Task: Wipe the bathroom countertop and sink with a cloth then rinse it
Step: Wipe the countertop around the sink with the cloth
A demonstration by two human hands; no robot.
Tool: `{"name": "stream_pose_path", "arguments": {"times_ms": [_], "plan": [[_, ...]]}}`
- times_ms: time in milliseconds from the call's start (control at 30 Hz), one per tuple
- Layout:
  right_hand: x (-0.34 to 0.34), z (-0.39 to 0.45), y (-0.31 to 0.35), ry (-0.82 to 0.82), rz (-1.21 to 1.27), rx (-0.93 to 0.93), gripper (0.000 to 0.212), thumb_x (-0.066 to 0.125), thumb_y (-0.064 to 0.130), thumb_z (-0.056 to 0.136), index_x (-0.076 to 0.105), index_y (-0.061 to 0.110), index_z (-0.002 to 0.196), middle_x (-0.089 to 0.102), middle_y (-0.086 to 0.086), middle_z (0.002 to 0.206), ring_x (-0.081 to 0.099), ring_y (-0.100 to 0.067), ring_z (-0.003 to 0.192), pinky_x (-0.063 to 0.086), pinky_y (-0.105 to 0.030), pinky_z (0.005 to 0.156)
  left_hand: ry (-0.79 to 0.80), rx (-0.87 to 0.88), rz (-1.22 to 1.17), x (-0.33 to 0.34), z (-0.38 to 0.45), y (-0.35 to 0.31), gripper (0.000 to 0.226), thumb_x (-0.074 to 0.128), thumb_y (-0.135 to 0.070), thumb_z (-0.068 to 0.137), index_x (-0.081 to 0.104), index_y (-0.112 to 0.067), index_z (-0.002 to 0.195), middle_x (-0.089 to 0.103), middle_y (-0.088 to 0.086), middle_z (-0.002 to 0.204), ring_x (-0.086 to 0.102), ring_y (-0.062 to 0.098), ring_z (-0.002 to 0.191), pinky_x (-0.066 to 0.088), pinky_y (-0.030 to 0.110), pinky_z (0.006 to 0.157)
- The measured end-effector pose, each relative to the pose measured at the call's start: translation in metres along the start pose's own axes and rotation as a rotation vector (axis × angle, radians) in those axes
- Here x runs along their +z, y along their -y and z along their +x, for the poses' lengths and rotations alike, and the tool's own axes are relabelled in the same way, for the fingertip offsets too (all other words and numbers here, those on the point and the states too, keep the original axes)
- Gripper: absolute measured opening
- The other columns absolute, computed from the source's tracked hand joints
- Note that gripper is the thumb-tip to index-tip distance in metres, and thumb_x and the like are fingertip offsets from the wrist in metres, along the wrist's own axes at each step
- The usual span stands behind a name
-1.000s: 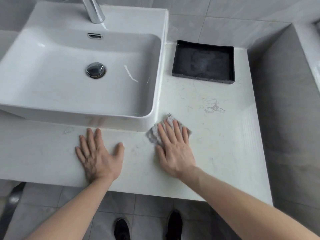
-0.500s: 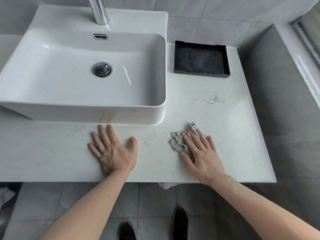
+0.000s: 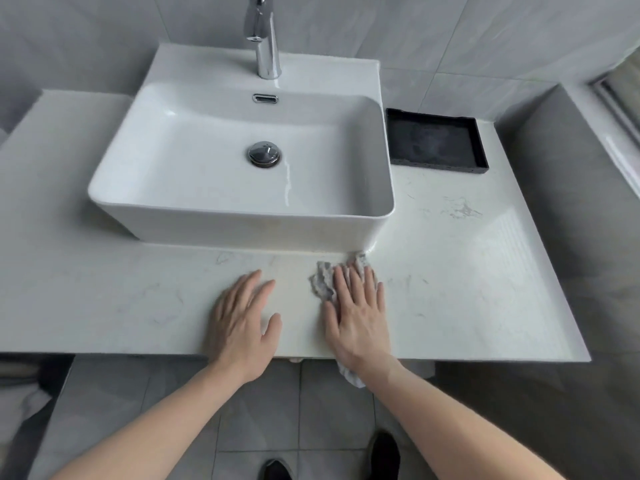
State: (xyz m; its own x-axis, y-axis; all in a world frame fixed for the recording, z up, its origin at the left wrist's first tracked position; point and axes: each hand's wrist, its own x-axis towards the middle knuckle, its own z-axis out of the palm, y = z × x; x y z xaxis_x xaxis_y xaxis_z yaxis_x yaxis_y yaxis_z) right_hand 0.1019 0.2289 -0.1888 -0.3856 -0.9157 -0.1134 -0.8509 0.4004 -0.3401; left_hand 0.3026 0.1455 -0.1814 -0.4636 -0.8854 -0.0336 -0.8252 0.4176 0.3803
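Grey tiled walls [image 3: 467,36] close in a bathroom corner, and a white marbled tabletop [image 3: 467,271] runs across it with faint grey veins in its surface. A white rectangular sink [image 3: 194,174] stands on the tabletop, raised above it, with a chrome drain plug [image 3: 264,154] in the basin floor, an overflow slot [image 3: 265,98] in the back wall of the basin and a chrome faucet [image 3: 263,36] rising from the rear ledge. Just beside the sink's right wall, at the back of the tabletop, sits a shallow black tray [image 3: 434,142].

The crumpled grey cloth [image 3: 323,280] lies on the front strip of the tabletop, just before the sink's front right corner, its far edge close to the sink's base. The right hand [image 3: 358,317] lies flat on the cloth with its fingers straight and together, pressing it onto the surface; part of the cloth shows to the left of and beyond the fingertips. The left hand [image 3: 242,323] rests palm down on the bare tabletop just beside the right one, fingers straight and thumb spread, holding nothing.

A pale scrap of fabric [image 3: 351,375] shows below the tabletop's front edge, under the right wrist. Further down lie grey floor tiles [image 3: 259,410] and two dark shoes [image 3: 384,452].
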Motion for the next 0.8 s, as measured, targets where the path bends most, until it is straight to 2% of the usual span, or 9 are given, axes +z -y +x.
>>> {"name": "stream_pose_path", "arguments": {"times_ms": [67,133,267,333,433,567,700,800], "plan": [[0.017,-0.017,0.04,0.047,-0.004,-0.121,0.067,0.029,0.047,0.104,0.013,0.025,0.165,0.006,0.002,0.173,-0.016,-0.022,0.159,-0.003,-0.049,0.128,-0.05,-0.034,-0.004,-0.014,-0.002,0.032,0.06,0.04,-0.043,0.088,0.054,-0.021,0.143,0.037,-0.001,0.16,0.03,0.024,0.148,0.025,0.043,0.12],[0.027,-0.027,0.063,0.084,-0.017,-0.211,0.066,0.029,0.047,0.106,0.011,0.027,0.165,0.007,0.003,0.173,-0.017,-0.02,0.158,-0.002,-0.05,0.128,-0.097,-0.145,-0.039,-0.03,0.001,0.063,0.063,0.04,-0.044,0.086,0.053,-0.019,0.142,0.037,0.001,0.159,0.031,0.025,0.146,0.024,0.044,0.12],[0.018,-0.026,0.048,0.112,-0.052,-0.295,0.064,0.025,0.053,0.107,0.006,0.033,0.165,0.003,0.006,0.173,-0.018,-0.015,0.158,0.0,-0.047,0.129,-0.14,-0.28,0.031,-0.06,0.013,0.128,0.075,0.038,-0.054,0.08,0.05,-0.016,0.144,0.034,0.006,0.159,0.029,0.031,0.145,0.026,0.05,0.119],[0.011,-0.019,0.019,0.087,-0.057,-0.225,0.065,0.024,0.055,0.106,0.005,0.035,0.165,0.001,0.006,0.173,-0.017,-0.015,0.158,0.002,-0.047,0.129,-0.143,-0.321,0.1,-0.073,0.018,0.159,0.079,0.037,-0.058,0.079,0.048,-0.016,0.146,0.032,0.007,0.16,0.026,0.031,0.145,0.023,0.051,0.118],[-0.006,-0.006,-0.036,0.002,-0.07,0.011,0.068,0.026,0.058,0.103,0.006,0.037,0.164,0.002,0.008,0.173,-0.009,-0.017,0.159,0.005,-0.052,0.128,-0.111,-0.393,0.182,-0.083,0.02,0.198,0.082,0.035,-0.064,0.08,0.043,-0.019,0.149,0.028,0.008,0.163,0.02,0.032,0.148,0.018,0.052,0.119],[-0.034,0.011,-0.099,-0.025,-0.078,0.277,0.071,0.025,0.064,0.102,0.004,0.037,0.164,-0.003,0.008,0.173,-0.01,-0.016,0.159,0.002,-0.053,0.128,-0.083,-0.479,0.191,-0.069,0.018,0.214,0.081,0.026,-0.068,0.086,0.026,-0.028,0.155,0.013,0.002,0.168,0.007,0.031,0.153,0.007,0.054,0.122],[-0.032,0.023,-0.099,-0.096,-0.021,0.462,0.07,0.027,0.056,0.103,0.007,0.03,0.165,0.001,0.004,0.174,-0.009,-0.018,0.159,0.0,-0.053,0.128,-0.157,-0.512,0.184,-0.059,0.019,0.207,0.076,0.033,-0.062,0.087,0.025,-0.029,0.154,0.015,0.0,0.168,0.007,0.03,0.154,0.005,0.052,0.123],[-0.019,0.027,-0.07,-0.117,-0.005,0.477,0.074,0.018,0.057,0.1,0.005,0.023,0.166,-0.002,0.0,0.174,-0.011,-0.019,0.159,-0.002,-0.053,0.128,-0.173,-0.512,0.178,-0.061,0.018,0.206,0.076,0.036,-0.061,0.085,0.027,-0.028,0.154,0.016,-0.001,0.168,0.007,0.029,0.154,0.005,0.051,0.123]]}}
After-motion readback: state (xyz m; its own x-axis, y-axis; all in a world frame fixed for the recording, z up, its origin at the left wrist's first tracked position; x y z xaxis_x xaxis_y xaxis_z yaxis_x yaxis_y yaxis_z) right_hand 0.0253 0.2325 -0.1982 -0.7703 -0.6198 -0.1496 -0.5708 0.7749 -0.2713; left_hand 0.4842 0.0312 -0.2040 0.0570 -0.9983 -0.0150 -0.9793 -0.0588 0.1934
